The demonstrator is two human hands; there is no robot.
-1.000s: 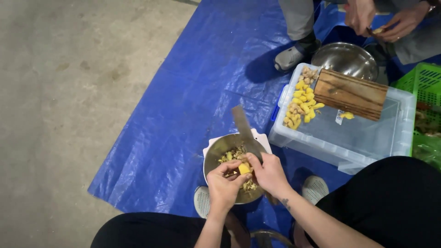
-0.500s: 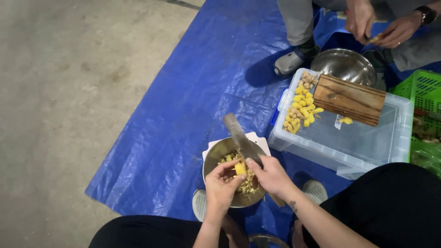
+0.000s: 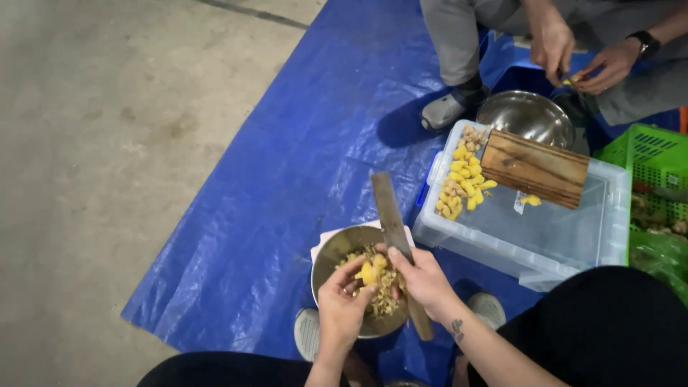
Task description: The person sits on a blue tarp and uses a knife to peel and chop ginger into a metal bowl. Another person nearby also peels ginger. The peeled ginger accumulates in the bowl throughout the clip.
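Gripped: right hand [image 3: 424, 281] closed round long knife [image 3: 393, 222], blade pointing away; left hand [image 3: 342, 307] pinches yellow peeled piece [image 3: 370, 272] over steel bowl [image 3: 337, 252] of peelings. Bowl sits on blue tarp [image 3: 287, 179], beside clear tub [image 3: 545, 236]. Risk, likely: blade close to left fingertips; slip off small slick piece could nick them.

Tarp [image 3: 287, 179] showing blue; floor [image 3: 107, 143] showing grey; bowl [image 3: 337, 251] showing silver; root piece [image 3: 369, 272] showing yellow; board [image 3: 534, 168] showing streaky brown; crate [image 3: 648, 154] showing green
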